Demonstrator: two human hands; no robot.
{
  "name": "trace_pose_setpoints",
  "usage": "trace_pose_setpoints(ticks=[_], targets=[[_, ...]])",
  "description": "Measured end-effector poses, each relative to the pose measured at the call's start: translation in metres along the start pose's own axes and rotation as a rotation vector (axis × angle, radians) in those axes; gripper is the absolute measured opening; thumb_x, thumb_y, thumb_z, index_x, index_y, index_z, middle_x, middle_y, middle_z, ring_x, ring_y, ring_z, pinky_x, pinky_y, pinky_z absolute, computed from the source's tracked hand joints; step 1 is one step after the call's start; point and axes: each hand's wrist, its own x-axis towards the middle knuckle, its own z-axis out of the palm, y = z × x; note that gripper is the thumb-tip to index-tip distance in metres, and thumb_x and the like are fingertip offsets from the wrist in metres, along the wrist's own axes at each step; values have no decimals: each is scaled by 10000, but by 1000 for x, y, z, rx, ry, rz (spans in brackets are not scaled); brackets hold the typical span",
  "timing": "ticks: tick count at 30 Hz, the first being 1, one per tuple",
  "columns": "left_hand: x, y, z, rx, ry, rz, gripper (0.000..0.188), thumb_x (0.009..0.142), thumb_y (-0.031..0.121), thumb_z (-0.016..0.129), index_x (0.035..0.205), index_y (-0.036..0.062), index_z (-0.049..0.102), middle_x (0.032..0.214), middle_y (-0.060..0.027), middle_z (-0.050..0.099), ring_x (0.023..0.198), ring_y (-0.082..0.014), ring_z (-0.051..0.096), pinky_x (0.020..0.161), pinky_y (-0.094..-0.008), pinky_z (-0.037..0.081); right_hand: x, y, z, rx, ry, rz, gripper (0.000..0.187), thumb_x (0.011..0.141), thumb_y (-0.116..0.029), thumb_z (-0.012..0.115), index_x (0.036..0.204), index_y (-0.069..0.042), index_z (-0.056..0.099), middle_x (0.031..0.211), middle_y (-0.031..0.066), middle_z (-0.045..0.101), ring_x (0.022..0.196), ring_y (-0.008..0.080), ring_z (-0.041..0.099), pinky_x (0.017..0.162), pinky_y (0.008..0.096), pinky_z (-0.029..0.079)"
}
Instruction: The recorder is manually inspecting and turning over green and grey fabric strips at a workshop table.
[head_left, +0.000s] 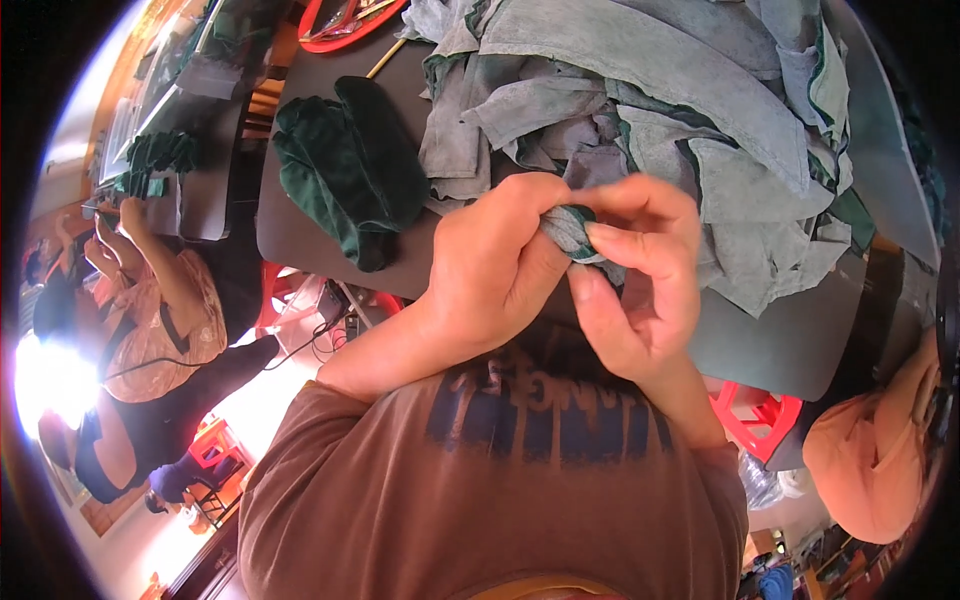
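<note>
Close in front of my chest, my left hand [490, 265] is closed around a small bunched piece of grey fabric [568, 234] with a dark green edge. Its end sticks out between thumb and forefinger. My right hand [652, 265] pinches that end with its fingertips; its other fingers are curled. Just beyond both hands lies a large heap of grey fabric pieces [640, 110], some with green undersides or edges. Left of the heap rests a dark green velvety cloth item [350, 165]. How much fabric my left fist hides I cannot tell.
The dark table [775, 345] holds the heap. A red tray [345, 25] with small items stands at the far left, a thin stick [387, 58] beside it. Red stools [755, 415] stand below the table. Other people work at left [160, 290] and right [870, 460].
</note>
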Motion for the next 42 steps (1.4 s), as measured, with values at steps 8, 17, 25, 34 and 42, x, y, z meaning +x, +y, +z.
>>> trace_pose_setpoints(ticks=[8,17,25,34,42], targets=[[-1,0,-7,-251,-107,-155,168,804,-48,529,964,-1,513,764,-92,530,601,-170,546,557,-256,433,2,-3,-9,-73,-113,37,288,681,121,631,932,-13,587,890,135,590,742,225,588,639,282,470],[5,5,-24,-694,-357,-471,247,828,-33,461,1073,-1,472,832,-80,555,716,-153,576,606,-273,458,-3,-4,-7,-127,-87,37,240,690,69,633,906,-16,569,862,129,570,707,219,562,622,280,451],[-9,-9,-5,166,-111,363,374,669,-3,656,1017,-11,521,783,-127,577,630,-286,591,574,-365,486,-10,1,-6,73,-22,130,261,731,53,593,952,-17,474,890,133,514,765,196,505,697,270,410],[-9,-4,-17,-510,-179,-366,260,808,153,637,1000,10,536,772,-72,563,651,-191,559,597,-283,453,-12,0,-7,285,-15,278,243,791,35,586,974,-21,436,922,120,495,788,157,481,747,255,392],[13,-14,-18,-258,-280,56,130,829,87,558,897,-20,587,750,-110,569,678,-253,550,624,-325,427,-7,-5,-3,493,-17,581,229,796,-6,619,942,-32,444,934,63,515,834,112,500,760,234,405]])
